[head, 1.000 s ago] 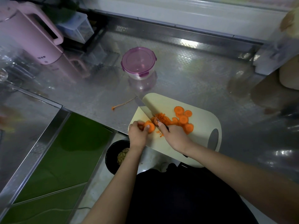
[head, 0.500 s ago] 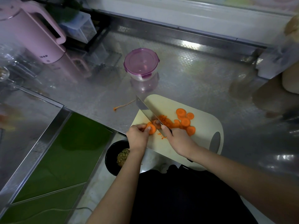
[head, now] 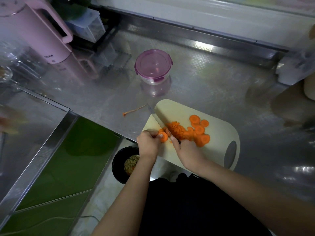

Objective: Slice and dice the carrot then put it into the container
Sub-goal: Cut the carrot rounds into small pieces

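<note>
Carrot stub (head: 164,137) pinched by left hand (head: 148,143), just left of knife (head: 158,119) gripped in right hand (head: 187,150)

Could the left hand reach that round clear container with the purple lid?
Probably yes: mostly bare steel counter separates the left hand from the purple-lidded round container, though that hand pinches an orange carrot piece and the knife blade slants beside its path.

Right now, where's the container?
Head view: the lidded container stands on the steel counter beyond the cutting board, right of the pink kettle.
</note>
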Demonstrator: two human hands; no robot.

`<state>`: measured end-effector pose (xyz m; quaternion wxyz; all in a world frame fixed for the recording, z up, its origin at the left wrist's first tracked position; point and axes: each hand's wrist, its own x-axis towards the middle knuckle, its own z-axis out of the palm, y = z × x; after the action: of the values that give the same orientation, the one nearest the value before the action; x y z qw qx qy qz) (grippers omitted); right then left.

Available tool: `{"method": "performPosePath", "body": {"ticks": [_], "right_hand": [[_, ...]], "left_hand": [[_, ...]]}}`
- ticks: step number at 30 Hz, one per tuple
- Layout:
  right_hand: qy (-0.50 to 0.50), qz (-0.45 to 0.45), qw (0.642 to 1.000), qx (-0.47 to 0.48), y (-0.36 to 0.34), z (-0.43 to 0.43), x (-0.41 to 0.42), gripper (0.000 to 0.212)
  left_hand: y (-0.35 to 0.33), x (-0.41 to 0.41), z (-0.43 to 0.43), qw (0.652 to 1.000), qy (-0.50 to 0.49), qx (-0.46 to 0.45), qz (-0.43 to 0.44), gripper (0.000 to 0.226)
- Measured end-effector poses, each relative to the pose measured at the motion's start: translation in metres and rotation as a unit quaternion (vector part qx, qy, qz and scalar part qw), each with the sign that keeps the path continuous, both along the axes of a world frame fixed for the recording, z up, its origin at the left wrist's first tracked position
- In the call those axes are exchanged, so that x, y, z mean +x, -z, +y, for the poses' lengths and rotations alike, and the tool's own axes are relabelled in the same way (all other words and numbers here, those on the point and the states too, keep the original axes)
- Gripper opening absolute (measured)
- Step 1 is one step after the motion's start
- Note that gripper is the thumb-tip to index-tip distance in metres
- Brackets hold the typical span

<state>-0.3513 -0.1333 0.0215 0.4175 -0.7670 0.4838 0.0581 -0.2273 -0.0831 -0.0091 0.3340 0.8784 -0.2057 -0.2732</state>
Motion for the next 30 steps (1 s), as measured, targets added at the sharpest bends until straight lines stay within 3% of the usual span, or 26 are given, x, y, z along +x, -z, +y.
{"method": "performPosePath", "body": {"ticks": [12,21,25,30], "right_hand": [[-0.046,0.027,0.997,-0.053,0.011,0.008,0.002,0.060],[-0.027,-0.013,0.996,-0.080,0.014,0.007,-0.006,0.059],[0.008,-0.070,0.997,-0.041,0.007,0.005,-0.008,0.051],[0.044,-0.096,0.994,0.028,0.004,-0.001,-0.009,0.060]], "left_hand": [[-0.003,0.000,0.001,1.000,0.000,0.006,-0.013,0.010],[-0.003,-0.003,0.001,1.000,-0.004,-0.001,-0.015,0.011],[-0.003,-0.005,0.003,1.000,-0.019,-0.015,-0.011,0.017],[-0.004,-0.006,0.002,0.999,-0.029,-0.015,0.000,0.015]]}}
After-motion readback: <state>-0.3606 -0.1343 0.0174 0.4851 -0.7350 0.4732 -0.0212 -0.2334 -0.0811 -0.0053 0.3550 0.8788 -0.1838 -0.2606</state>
